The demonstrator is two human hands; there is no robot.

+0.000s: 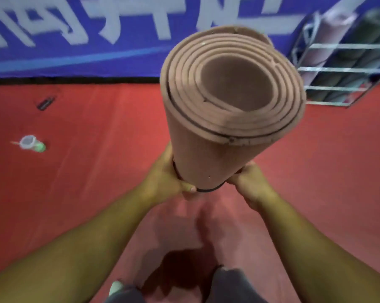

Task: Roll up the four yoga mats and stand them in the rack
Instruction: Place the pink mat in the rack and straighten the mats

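A wide red floor point(97, 182) is stretching out in front of the person, with lots of open room on the left and in the middle. It is ending at a blue wall banner with big white letters point(75, 29). A silver wire rack point(342, 68) is standing in the far right corner against that banner.

One rolled-up brown foam yoga mat point(224, 106) is standing up on end in the air, right in front of the camera, with its swirly open end facing up. A thin black band is going around its lower part. The left hand point(169, 178) is gripping the bottom of the roll on one side, and the right hand point(248, 180) is gripping it on the other side.

Two more rolled mats are already leaning in the rack, one pale pink point(329, 40) and one dark green point(366, 51).

One small clear cup with a green bottom point(31, 143) is lying on the floor at the left, well apart from the person. One small dark thing point(45, 103) is lying beyond it.
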